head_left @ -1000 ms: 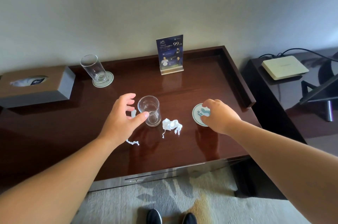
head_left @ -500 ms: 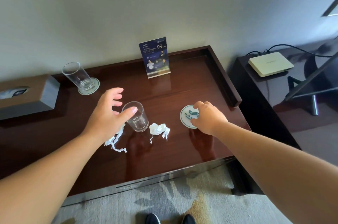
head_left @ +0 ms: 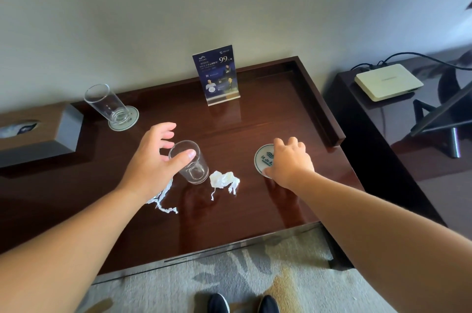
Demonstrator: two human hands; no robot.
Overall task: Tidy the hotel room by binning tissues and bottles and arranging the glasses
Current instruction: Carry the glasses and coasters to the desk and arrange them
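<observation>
A clear glass (head_left: pixel 192 167) stands mid-desk, leaning slightly. My left hand (head_left: pixel 153 161) is closed on it, thumb on the near side of the rim and fingers behind. A torn tissue strip (head_left: pixel 163 201) lies under that wrist. A crumpled tissue (head_left: pixel 224 179) sits just right of the glass. My right hand (head_left: pixel 290 164) covers the right half of a round white coaster (head_left: pixel 263 156), thumb at its near edge and fingers curled over it. A second glass (head_left: pixel 108 105) stands on its own coaster (head_left: pixel 129 118) at the back left.
On the dark wooden desk (head_left: pixel 255 210) a tissue box (head_left: pixel 35 138) sits at the far left and a blue sign stand (head_left: pixel 217 75) near the raised back rim. A lower side table at the right holds a white box (head_left: pixel 388 81) with cables. Patterned carpet lies below.
My left hand has closed around the glass, thumb now on its rim. The right hand stays on the coaster. The view shifted a little.
</observation>
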